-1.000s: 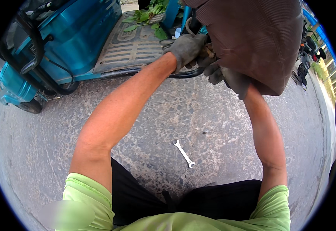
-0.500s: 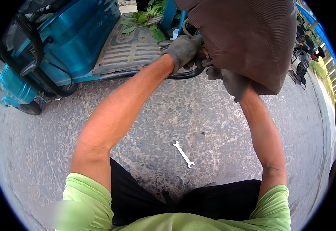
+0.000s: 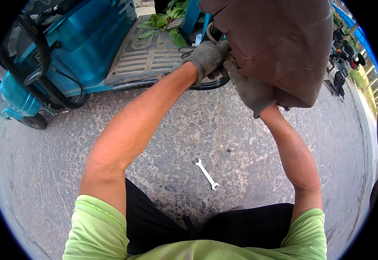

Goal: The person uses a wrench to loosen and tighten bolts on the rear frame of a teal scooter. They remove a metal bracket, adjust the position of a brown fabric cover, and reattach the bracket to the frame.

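Observation:
My left hand [image 3: 207, 58], in a grey work glove, is closed beside the left edge of a brown ribbed seat [image 3: 284, 47] on a teal vehicle. Its fingers curl under, and what they grip is hidden. My right hand [image 3: 253, 90], gloved alike, reaches up along the seat's lower edge. Its fingertips meet the left hand's fingers at the gap under the seat, closed on something I cannot make out. A grey cable [image 3: 212, 31] loops up just beyond my left hand. On the pavement between my knees lies a silver double open-ended wrench [image 3: 206, 174].
Left of the hands is the vehicle's ridged footboard [image 3: 143, 60], edged by a black tube [image 3: 154, 82]. Its teal front body [image 3: 85, 43] and a small wheel [image 3: 33, 122] stand farther left. Green leaves [image 3: 165, 21] lie on the footboard. A small dark piece [image 3: 229, 150] rests near the wrench.
My right hand has shifted slightly left and turned, its fingers now pointing up toward the left hand. The left hand has barely moved. The wrench lies where it was.

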A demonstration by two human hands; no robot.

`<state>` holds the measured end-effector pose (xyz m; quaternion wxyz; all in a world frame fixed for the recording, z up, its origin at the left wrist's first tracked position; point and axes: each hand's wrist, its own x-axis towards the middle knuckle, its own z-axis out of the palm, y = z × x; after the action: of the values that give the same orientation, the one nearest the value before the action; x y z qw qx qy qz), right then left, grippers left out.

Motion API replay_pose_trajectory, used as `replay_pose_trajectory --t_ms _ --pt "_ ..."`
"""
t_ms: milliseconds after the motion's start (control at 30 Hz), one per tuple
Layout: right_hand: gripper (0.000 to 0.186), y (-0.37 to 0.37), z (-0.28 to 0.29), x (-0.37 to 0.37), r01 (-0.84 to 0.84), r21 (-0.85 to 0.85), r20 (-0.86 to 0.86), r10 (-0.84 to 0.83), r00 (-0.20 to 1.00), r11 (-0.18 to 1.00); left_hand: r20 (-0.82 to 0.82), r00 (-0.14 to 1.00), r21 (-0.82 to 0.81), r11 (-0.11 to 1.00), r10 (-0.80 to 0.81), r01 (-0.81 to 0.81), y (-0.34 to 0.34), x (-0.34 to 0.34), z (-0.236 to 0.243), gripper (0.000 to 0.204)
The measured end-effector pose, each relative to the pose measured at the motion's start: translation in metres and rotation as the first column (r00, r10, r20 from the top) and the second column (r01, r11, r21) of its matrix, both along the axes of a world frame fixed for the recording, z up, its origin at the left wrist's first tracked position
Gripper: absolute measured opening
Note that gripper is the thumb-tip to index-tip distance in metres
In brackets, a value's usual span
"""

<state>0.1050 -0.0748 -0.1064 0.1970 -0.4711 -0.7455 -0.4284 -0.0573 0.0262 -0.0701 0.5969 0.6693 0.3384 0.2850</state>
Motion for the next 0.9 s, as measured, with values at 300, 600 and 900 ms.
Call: replay_pose_trajectory --t_ms 300,600,900 --pt "0.027 -0.005 -0.001 -0.002 0.137 0.02 0.085 -0.138 0.987 0.99 0.027 0.999 -0.012 1.0 0.028 -0.027 -0.005 -0.002 -0.001 0.045" --pt "0.024 -0.004 0.008 -0.001 -0.075 -0.298 -0.322 -0.026 0.946 0.952 -0.007 0.999 0.092 0.995 0.036 -0.035 -0.011 -0.003 0.003 0.042" --pt "0.027 -0.003 -0.001 0.006 0.254 -0.059 0.158 -0.242 0.957 0.965 0.033 0.999 0.069 0.997 0.032 -0.035 -0.011 -0.001 0.003 0.044"
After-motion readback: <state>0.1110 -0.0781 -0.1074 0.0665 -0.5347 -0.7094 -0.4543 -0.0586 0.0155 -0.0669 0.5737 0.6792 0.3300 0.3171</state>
